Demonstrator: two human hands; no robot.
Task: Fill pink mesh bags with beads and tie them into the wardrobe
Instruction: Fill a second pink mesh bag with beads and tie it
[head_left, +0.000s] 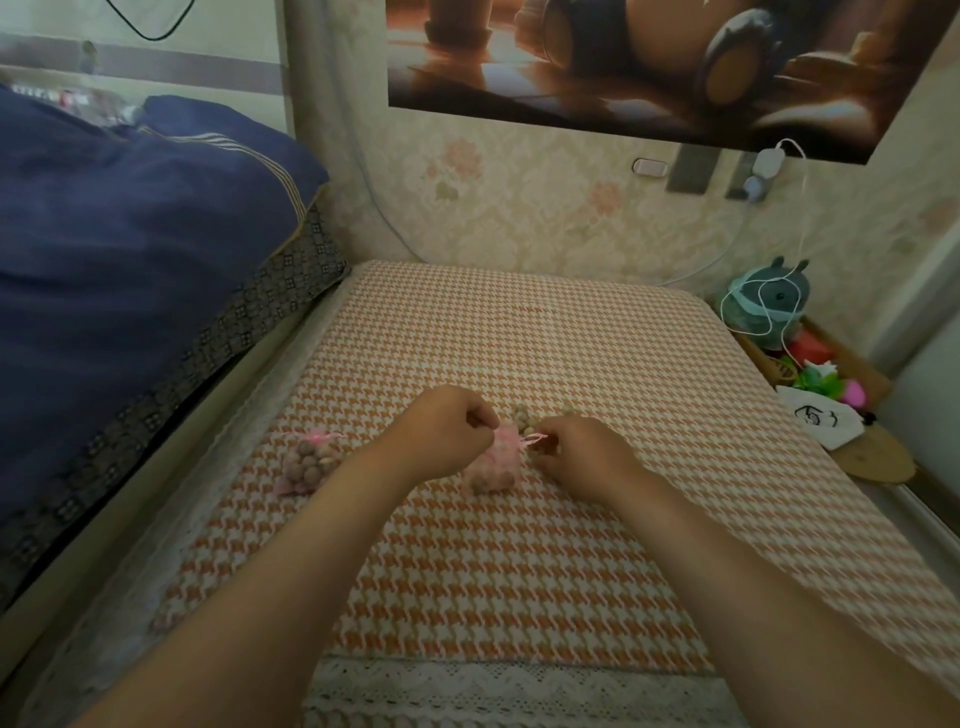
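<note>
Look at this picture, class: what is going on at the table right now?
A person is pulling the drawstrings of a pink mesh bag of beads, the left hand and right hand tugging to opposite sides. A second filled bag lies closed to the left on the houndstooth tablecloth. A few loose beads sit just behind the hands.
</note>
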